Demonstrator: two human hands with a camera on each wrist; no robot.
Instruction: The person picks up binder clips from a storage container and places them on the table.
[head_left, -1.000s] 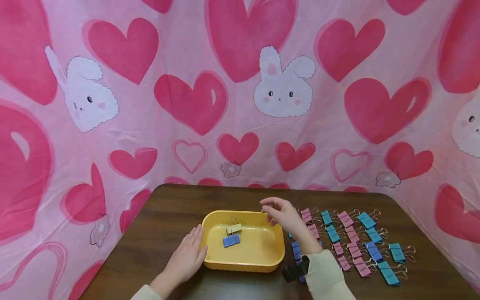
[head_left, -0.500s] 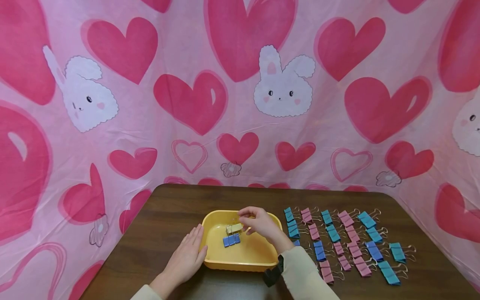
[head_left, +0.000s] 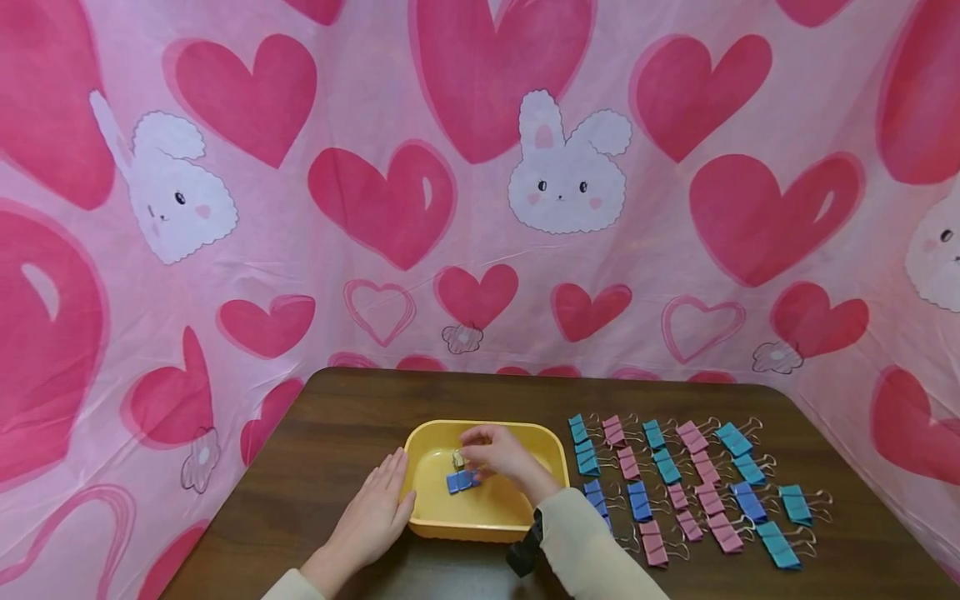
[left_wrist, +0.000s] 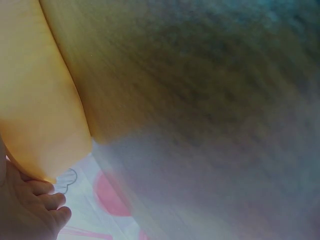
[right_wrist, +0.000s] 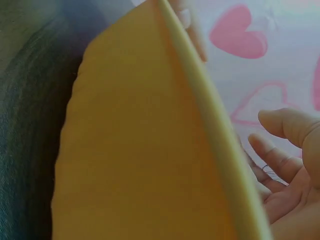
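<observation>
A yellow plastic tray stands on the table with a blue binder clip and a yellow binder clip inside. My left hand lies with straight fingers against the tray's left side; in the left wrist view its fingertips show beside the tray wall. My right hand reaches over the tray's right rim to the two clips and partly hides both. From the right wrist, its thumb and fingers stand apart, with thin wire near the fingers and no clip visibly pinched.
Right of the tray, teal binder clips, pink binder clips and blue binder clips lie in rows on the dark wooden table. A pink heart-patterned cloth hangs behind the table.
My right hand has moved left and down from the tray's right rim to the clips inside, now covering most of the yellow one. The left hand has stayed at the tray's side.
</observation>
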